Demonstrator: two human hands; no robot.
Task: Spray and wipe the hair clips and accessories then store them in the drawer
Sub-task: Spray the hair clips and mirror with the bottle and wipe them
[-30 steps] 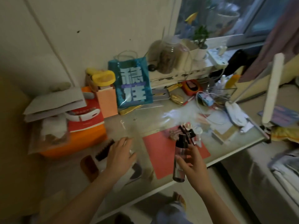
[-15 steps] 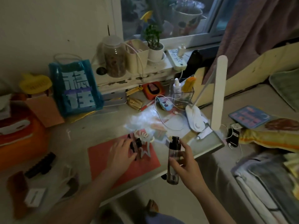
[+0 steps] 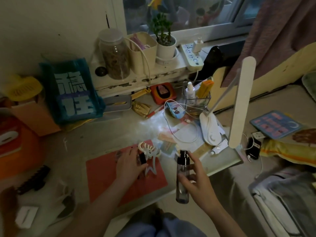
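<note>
Spray bottle (image 3: 182, 177) held upright in right hand (image 3: 196, 181), fingers curled round the mid-body, forefinger raised to the black pump head at top; long axis near vertical, base hanging just off the table (image 3: 106, 134) edge, nozzle seemingly facing left toward the clips, though too dim to be sure. Probably light, thin clear plastic, rigid enough for a firm squeeze, smooth and likely slick once wet; best taken round the waist as now, leaving the forefinger free for the pump. White claw clip (image 3: 147, 148) lying on the far right part of the red mat (image 3: 106, 178), teeth splayed upward and toward the window. Pale star-shaped clip (image 3: 151, 170) flat on the mat just nearer, its points toward the table edge. Both likely hard, brittle plastic, very light, apt to skid under a wipe; sensible hold at the spine or hinge, not the thin teeth. Left hand (image 3: 129, 165) resting over the small dark clips (image 3: 142, 159), fingers bent on them; whether pinching or merely pressing cannot be told. Long black clip (image 3: 33, 179) lying apart at left on the table, long axis running diagonally from near left to far right. No drawer or cloth clearly visible.
</note>
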